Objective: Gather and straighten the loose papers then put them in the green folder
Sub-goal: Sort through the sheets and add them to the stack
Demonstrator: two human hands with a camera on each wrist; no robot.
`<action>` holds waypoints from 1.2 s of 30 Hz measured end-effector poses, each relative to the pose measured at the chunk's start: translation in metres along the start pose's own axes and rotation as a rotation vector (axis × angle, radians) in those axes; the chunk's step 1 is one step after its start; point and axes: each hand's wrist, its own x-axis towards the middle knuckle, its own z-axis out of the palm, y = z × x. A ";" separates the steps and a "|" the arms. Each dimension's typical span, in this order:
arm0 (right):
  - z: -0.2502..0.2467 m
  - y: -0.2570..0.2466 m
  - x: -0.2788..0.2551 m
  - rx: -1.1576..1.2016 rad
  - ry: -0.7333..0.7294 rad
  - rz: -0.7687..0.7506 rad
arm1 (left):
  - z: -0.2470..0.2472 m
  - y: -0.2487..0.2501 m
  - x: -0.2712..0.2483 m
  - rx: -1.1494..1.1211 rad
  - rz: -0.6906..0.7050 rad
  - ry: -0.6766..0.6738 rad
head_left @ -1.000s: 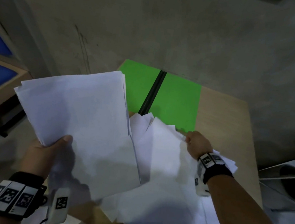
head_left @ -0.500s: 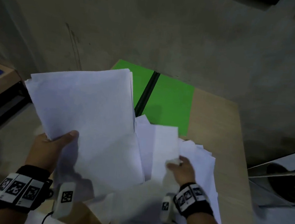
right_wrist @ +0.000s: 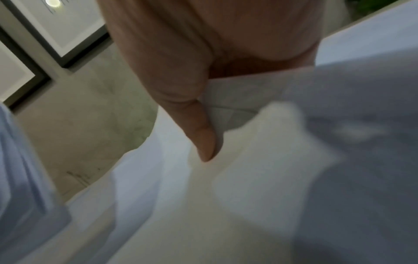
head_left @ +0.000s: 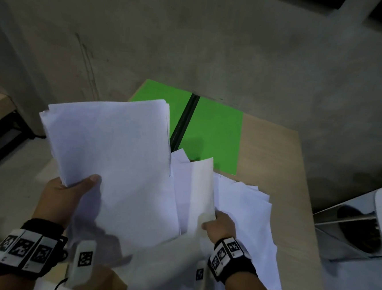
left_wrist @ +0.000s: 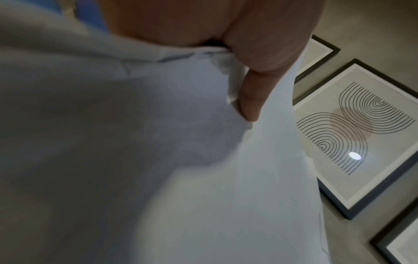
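At centre left, the left hand (head_left: 65, 194) clamps its fingers on a stack of papers (head_left: 115, 152). Lower right of centre, the right hand (head_left: 221, 223) pinches a raised sheet (head_left: 201, 192) over loose papers (head_left: 248, 219) on the worktop (head_left: 276, 157). The open green folder (head_left: 211, 135) lies at upper centre.

— How many folders do you have in front of you?

— You have one green folder (head_left: 211, 135), lying open on one surface (head_left: 273, 166).

— And paper?

— You have two hands on paper: one stack (head_left: 115, 152) in your left hand (head_left: 63, 193), one sheet (head_left: 201, 192) in your right hand (head_left: 221, 226). The loose papers (head_left: 248, 221) overlap too much to count.

— Pictures?

— Three frames (left_wrist: 353, 135) show on the wall.
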 end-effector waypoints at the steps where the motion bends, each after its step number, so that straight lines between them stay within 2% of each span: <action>1: -0.004 0.004 0.000 0.061 0.023 -0.012 | 0.000 0.000 0.000 0.000 0.007 -0.009; 7: -0.076 0.013 -0.010 0.170 0.234 -0.186 | -0.001 0.006 0.001 0.055 0.018 -0.017; 10: -0.118 0.005 -0.026 0.371 0.276 -0.181 | 0.000 0.007 -0.001 0.070 0.000 -0.014; 14: -0.162 -0.011 -0.054 0.771 0.217 -0.314 | 0.002 0.003 0.005 0.117 -0.031 -0.027; 16: -0.172 -0.022 -0.064 0.901 0.126 -0.420 | 0.005 0.003 0.006 0.133 -0.041 -0.049; 19: -0.170 -0.036 -0.070 1.007 -0.003 -0.509 | 0.016 0.004 0.009 0.167 -0.027 -0.087; 21: -0.158 -0.045 -0.072 1.012 -0.019 -0.528 | 0.024 0.005 0.010 0.150 -0.019 -0.117; 24: -0.127 -0.056 -0.075 0.956 0.005 -0.483 | 0.041 0.019 -0.006 0.109 -0.044 -0.216; 30: -0.078 -0.061 -0.075 0.856 -0.128 -0.471 | 0.060 0.024 -0.025 -0.024 -0.069 -0.413; 31: -0.075 -0.060 -0.074 0.869 -0.133 -0.459 | 0.060 0.026 -0.028 -0.023 -0.074 -0.419; 34: -0.075 -0.055 -0.073 0.904 -0.012 -0.437 | 0.057 0.034 -0.030 -0.064 -0.036 -0.599; 36: -0.078 -0.055 -0.075 0.907 0.012 -0.460 | 0.052 0.032 -0.024 -0.062 -0.034 -0.651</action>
